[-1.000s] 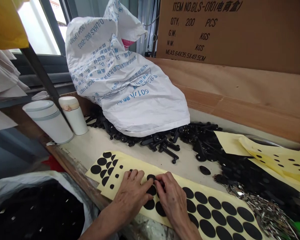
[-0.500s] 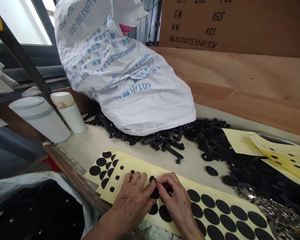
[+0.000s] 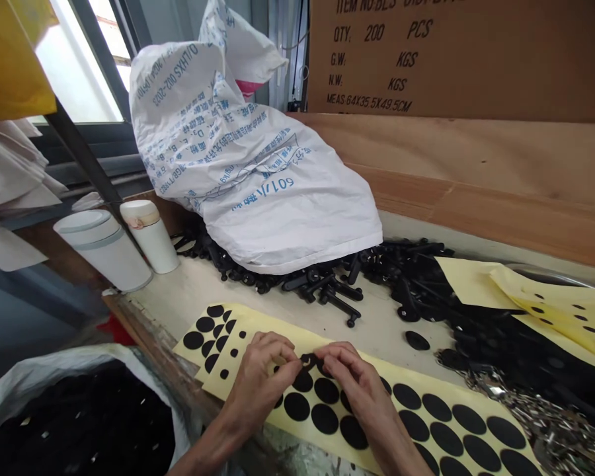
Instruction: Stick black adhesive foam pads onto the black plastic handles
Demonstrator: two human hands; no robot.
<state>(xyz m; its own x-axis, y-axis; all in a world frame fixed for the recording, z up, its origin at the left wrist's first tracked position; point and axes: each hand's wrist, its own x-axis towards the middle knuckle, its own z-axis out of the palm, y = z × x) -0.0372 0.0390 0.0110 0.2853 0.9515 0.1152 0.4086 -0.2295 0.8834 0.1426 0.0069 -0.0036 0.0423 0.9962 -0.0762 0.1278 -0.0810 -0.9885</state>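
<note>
My left hand [image 3: 262, 383] and my right hand [image 3: 357, 387] meet fingertip to fingertip over a yellow backing sheet [image 3: 272, 334] covered with several round black pads [image 3: 325, 418]. Both hands are closed in a pinch on one small black piece [image 3: 307, 360] lifted just above the sheet. What exactly that piece is I cannot make out. A second yellow sheet [image 3: 198, 330] with black pads lies under the first at its left end.
A white woven sack [image 3: 248, 172] lies over a heap of black plastic parts [image 3: 411, 271]. Two white containers [image 3: 104, 248] stand at the left. More yellow sheets [image 3: 550, 297] and shiny metal parts [image 3: 525, 410] lie at the right. A bag of black parts [image 3: 79, 423] sits below the table edge.
Both hands have lifted off the sheet, from pressing flat on the pads to pinching a small black piece between their fingertips. The camera view shifted slightly.
</note>
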